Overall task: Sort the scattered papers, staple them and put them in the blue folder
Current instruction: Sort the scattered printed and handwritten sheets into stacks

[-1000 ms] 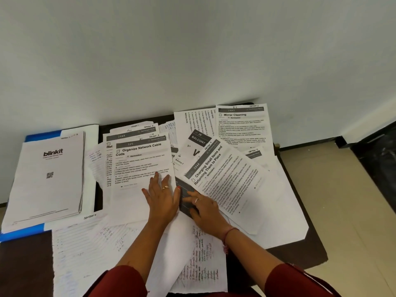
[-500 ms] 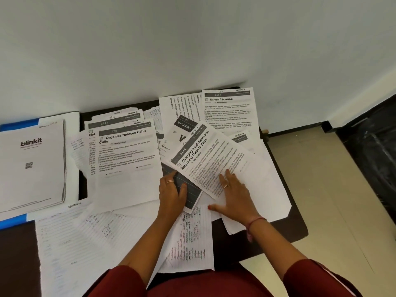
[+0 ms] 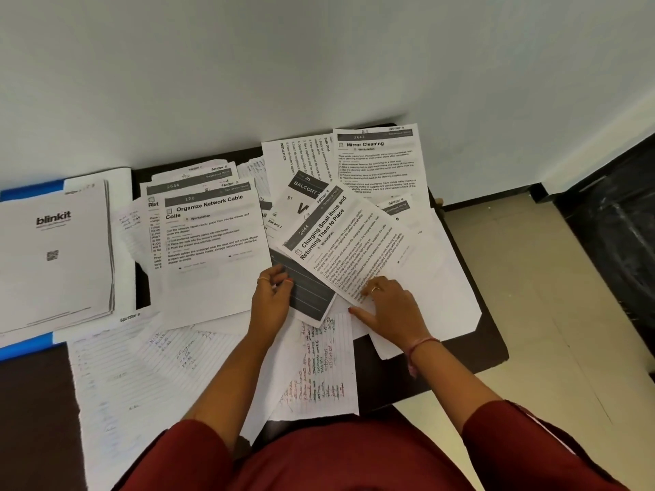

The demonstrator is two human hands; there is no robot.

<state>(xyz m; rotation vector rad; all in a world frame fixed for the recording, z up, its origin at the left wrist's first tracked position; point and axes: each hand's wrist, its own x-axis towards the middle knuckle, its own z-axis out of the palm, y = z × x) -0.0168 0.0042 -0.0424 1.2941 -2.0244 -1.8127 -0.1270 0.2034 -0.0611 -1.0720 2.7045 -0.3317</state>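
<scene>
My left hand (image 3: 271, 299) pinches the dark-banded sheet (image 3: 308, 292) between curled fingers. My right hand (image 3: 390, 310) presses flat, fingers fairly straight, on the "Charging Small Items" page (image 3: 347, 242). The blue folder (image 3: 24, 343) lies far left of both, under a stack.

Blue folder (image 3: 21, 349) mostly buried under the blinkit stack (image 3: 53, 256), cut off at the left edge. Body print on the Mirror Cleaning sheet (image 3: 377, 161) too small to read. Dark ruled sheet (image 3: 308, 292) half covered by the Charging Small Items sheet (image 3: 340, 242). Handwritten page (image 3: 319, 370) illegible.
</scene>
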